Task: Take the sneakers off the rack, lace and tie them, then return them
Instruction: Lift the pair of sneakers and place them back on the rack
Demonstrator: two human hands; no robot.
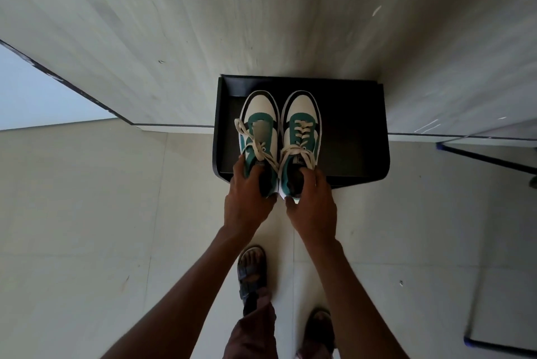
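Two white, green and black sneakers lie side by side, toes away from me, over the black rack that stands against the wall. On the left sneaker the cream lace is loose and mostly out of the eyelets. The right sneaker is laced up its front, with loops of lace lying at the top. My left hand grips the heel opening of the left sneaker. My right hand grips the heel opening of the right sneaker. Both heels reach past the rack's front edge.
A pale wood-grain wall rises behind the rack. The floor is light tile. My two sandalled feet stand just in front of the rack. A dark metal frame runs along the floor at the right.
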